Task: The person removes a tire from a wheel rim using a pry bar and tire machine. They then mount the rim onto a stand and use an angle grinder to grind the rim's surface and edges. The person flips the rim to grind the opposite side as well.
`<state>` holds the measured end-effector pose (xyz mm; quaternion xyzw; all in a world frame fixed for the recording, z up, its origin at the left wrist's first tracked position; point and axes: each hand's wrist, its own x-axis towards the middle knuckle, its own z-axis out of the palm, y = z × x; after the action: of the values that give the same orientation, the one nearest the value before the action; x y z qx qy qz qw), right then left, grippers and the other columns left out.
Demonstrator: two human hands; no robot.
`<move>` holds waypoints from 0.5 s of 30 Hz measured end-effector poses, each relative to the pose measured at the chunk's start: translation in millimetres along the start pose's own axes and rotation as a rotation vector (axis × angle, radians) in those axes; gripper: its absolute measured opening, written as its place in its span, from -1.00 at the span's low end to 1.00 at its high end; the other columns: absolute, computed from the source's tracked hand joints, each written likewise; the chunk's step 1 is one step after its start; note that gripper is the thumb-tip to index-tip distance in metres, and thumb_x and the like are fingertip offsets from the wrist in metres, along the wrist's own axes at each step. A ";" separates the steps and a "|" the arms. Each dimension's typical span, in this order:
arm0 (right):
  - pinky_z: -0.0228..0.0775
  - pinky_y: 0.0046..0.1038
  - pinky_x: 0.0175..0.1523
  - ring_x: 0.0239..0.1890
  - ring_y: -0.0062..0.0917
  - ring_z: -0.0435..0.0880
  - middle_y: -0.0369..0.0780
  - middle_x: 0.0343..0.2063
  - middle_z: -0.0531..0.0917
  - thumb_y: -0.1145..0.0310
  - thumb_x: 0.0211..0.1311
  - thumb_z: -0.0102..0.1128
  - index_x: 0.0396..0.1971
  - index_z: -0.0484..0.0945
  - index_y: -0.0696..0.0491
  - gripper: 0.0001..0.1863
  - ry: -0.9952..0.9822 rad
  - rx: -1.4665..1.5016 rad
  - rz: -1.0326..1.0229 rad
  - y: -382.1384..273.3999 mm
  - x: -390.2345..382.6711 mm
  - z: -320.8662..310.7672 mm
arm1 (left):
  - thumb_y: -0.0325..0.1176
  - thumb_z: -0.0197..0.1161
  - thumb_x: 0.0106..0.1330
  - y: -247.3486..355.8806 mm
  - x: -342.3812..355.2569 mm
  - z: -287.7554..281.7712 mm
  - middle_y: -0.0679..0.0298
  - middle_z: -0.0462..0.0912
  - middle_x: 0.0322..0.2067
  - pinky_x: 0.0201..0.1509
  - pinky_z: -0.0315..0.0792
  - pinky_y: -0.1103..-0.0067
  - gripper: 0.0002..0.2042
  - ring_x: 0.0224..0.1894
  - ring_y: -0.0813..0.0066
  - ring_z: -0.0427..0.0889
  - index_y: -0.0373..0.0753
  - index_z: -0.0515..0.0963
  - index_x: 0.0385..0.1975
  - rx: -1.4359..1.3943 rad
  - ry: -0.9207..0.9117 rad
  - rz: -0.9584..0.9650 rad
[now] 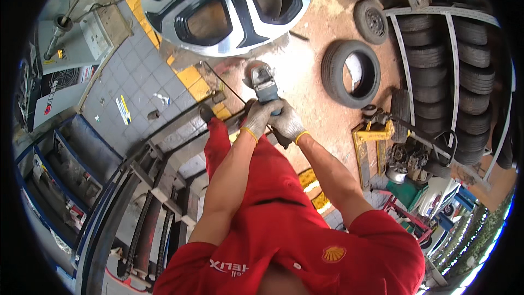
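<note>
An angle grinder [266,92] with a metal head and dark blue body points away from me, just below the wheel rim. My left hand [258,118], in a pale knitted glove with a yellow cuff, is closed round the grinder's left side. Gloved the same way, my right hand [288,121] wraps its right side, and the fingers of both hands meet on top. A large black and silver alloy wheel rim [240,27] fills the far middle of the view. Between the grinder's disc and the rim's lower edge a small gap seems to show.
A loose tyre [326,71] stands right of the grinder, with a smaller wheel [371,22] behind it. Racks of stacked tyres [428,76] line the far right. A yellow pallet jack [360,153] is nearer. Metal machine frames [155,186] and blue trays [82,147] crowd the left.
</note>
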<state>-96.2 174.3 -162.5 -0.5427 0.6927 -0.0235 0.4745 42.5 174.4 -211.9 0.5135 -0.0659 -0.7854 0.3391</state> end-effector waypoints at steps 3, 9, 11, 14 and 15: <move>0.66 -0.19 0.32 0.17 -0.19 0.84 0.08 0.10 0.83 0.05 0.12 0.72 0.34 0.57 0.23 -0.13 -0.094 0.181 0.049 -3.9 -3.1 8.7 | -0.28 0.61 0.31 11.1 -19.4 -6.5 0.27 0.81 -0.05 0.08 0.67 0.46 -0.61 -0.02 0.41 0.79 -0.28 0.74 0.08 0.008 0.020 0.030; 0.64 -0.14 0.32 0.18 -0.04 0.83 0.13 0.08 0.82 0.01 0.09 0.67 0.33 0.58 0.21 -0.12 -0.070 0.080 -0.091 -27.8 39.3 12.8 | -0.30 0.57 0.36 30.4 12.4 -23.2 0.25 0.81 -0.03 0.11 0.69 0.42 -0.64 -0.01 0.39 0.79 -0.32 0.75 0.08 -0.137 0.101 0.060; 0.63 -0.18 0.35 0.20 -0.14 0.83 0.10 0.11 0.82 0.03 0.11 0.72 0.34 0.59 0.22 -0.12 -0.129 0.068 -0.083 -41.6 46.6 0.6 | -0.31 0.56 0.37 44.3 11.3 -20.6 0.23 0.80 0.01 0.08 0.70 0.44 -0.65 0.00 0.37 0.79 -0.31 0.75 0.09 -0.183 0.087 0.029; 0.64 -0.20 0.32 0.18 -0.20 0.83 0.06 0.10 0.84 0.06 0.11 0.73 0.34 0.59 0.22 -0.14 -0.112 0.125 -0.111 -36.9 51.5 -3.4 | -0.32 0.54 0.39 45.0 16.9 -11.7 0.25 0.80 -0.01 0.08 0.70 0.44 -0.68 -0.01 0.38 0.78 -0.31 0.75 0.06 -0.202 0.094 0.033; 0.65 -0.20 0.32 0.16 -0.21 0.84 0.05 0.10 0.84 0.06 0.11 0.73 0.33 0.60 0.22 -0.14 -0.089 0.143 -0.132 -28.9 54.9 -2.0 | -0.33 0.54 0.39 45.2 17.9 -5.8 0.25 0.79 -0.01 0.08 0.70 0.44 -0.70 -0.02 0.39 0.78 -0.31 0.76 0.04 -0.195 0.093 0.036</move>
<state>-74.3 119.1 -180.3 -0.5525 0.6300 -0.0801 0.5398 64.1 130.7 -207.9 0.5128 0.0178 -0.7572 0.4042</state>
